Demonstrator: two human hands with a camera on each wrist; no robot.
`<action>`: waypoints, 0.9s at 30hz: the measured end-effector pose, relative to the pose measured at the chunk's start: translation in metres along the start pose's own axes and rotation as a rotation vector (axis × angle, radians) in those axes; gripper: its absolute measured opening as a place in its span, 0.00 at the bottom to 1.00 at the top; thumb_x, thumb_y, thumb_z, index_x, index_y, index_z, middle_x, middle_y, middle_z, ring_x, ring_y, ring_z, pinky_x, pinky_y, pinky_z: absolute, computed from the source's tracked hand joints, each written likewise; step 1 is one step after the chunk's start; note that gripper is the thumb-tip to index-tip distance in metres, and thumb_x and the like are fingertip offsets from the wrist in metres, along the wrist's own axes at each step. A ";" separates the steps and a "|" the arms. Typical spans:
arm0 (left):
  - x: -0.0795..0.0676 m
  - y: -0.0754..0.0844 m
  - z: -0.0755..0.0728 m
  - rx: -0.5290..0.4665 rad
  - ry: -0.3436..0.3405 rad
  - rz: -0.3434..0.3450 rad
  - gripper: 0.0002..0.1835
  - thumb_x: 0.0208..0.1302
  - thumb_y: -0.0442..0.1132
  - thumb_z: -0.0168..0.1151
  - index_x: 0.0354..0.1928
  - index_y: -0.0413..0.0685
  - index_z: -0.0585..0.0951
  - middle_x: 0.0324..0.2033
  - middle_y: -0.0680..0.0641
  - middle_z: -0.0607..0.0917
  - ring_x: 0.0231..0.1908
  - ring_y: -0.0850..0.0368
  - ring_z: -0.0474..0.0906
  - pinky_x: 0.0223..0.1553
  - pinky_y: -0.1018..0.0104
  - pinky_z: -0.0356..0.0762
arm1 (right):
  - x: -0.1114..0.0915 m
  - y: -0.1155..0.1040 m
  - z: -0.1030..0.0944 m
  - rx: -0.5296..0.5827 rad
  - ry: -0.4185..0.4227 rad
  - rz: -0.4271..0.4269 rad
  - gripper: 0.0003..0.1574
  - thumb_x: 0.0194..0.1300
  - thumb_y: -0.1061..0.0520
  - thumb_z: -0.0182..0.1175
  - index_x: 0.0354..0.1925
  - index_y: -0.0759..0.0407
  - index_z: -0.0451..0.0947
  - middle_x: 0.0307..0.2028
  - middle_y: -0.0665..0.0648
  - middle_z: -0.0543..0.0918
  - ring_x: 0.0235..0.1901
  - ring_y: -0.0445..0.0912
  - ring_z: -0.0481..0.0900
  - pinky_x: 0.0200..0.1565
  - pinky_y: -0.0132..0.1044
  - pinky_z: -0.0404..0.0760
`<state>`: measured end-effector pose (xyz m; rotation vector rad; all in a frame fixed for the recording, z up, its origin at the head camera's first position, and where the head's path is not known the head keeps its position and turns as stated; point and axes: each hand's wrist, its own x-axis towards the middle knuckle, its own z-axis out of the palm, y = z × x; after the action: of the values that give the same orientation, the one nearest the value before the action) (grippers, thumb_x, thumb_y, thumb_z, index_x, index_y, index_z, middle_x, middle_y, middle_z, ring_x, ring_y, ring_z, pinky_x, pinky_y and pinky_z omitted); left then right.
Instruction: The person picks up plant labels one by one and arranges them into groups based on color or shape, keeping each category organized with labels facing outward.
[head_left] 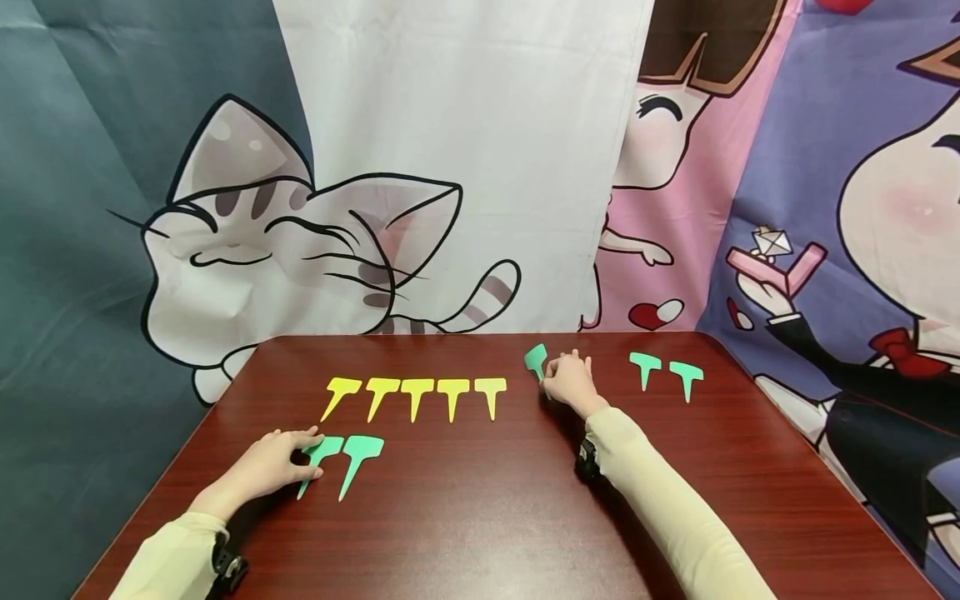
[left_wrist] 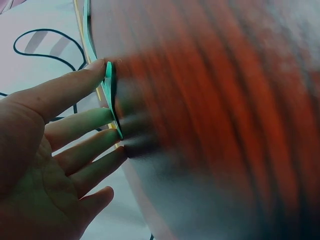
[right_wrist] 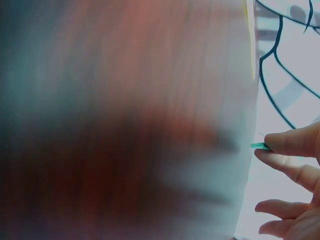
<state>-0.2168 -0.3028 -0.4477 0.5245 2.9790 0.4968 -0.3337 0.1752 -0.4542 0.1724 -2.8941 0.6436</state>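
My right hand (head_left: 573,383) pinches a green T-shaped plant label (head_left: 536,358) between thumb and fingers, over the far side of the table. Its head points up and left; the right wrist view shows just a thin green edge (right_wrist: 260,146) at the fingertips. At the left, my left hand (head_left: 270,462) touches another green label (head_left: 324,450) with thumb and fingers spread across it, fingers fairly straight. In the left wrist view this label (left_wrist: 111,90) appears nearly edge-on at the fingertips. A second green label (head_left: 361,454) lies just to its right.
Several yellow T-shaped labels (head_left: 416,392) form a row behind the left pair. Two more green labels (head_left: 645,365) lie beyond my right hand. The brown table (head_left: 480,533) meets a cartoon-printed cloth (head_left: 480,125) at its far edge.
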 end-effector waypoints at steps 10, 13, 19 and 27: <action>-0.002 0.003 -0.001 0.008 0.017 0.001 0.33 0.52 0.48 0.70 0.56 0.35 0.78 0.58 0.32 0.76 0.59 0.30 0.68 0.62 0.34 0.56 | -0.011 -0.033 0.008 0.092 0.023 -0.065 0.18 0.51 0.57 0.68 0.11 0.54 0.73 0.35 0.60 0.86 0.68 0.61 0.61 0.67 0.67 0.42; -0.002 0.003 -0.001 0.007 0.016 -0.001 0.32 0.51 0.48 0.71 0.56 0.36 0.78 0.58 0.32 0.76 0.59 0.30 0.68 0.62 0.34 0.56 | -0.015 -0.042 0.010 0.110 0.015 -0.073 0.18 0.51 0.57 0.68 0.11 0.54 0.73 0.34 0.59 0.86 0.68 0.61 0.61 0.67 0.66 0.41; -0.001 0.002 -0.001 0.007 0.019 0.006 0.32 0.51 0.48 0.71 0.56 0.35 0.78 0.58 0.32 0.76 0.59 0.30 0.68 0.61 0.34 0.56 | -0.023 -0.059 0.015 0.132 -0.002 -0.075 0.19 0.51 0.57 0.69 0.11 0.52 0.74 0.29 0.54 0.86 0.68 0.60 0.62 0.68 0.66 0.40; -0.001 0.001 -0.001 0.011 0.020 0.014 0.32 0.51 0.48 0.71 0.56 0.35 0.78 0.58 0.32 0.76 0.59 0.30 0.69 0.62 0.34 0.56 | -0.035 -0.082 0.024 0.109 -0.022 -0.057 0.19 0.52 0.56 0.68 0.11 0.51 0.73 0.32 0.53 0.85 0.69 0.58 0.61 0.68 0.64 0.42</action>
<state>-0.2158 -0.3021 -0.4463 0.5445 3.0004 0.4898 -0.2907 0.0938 -0.4482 0.2761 -2.8649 0.7941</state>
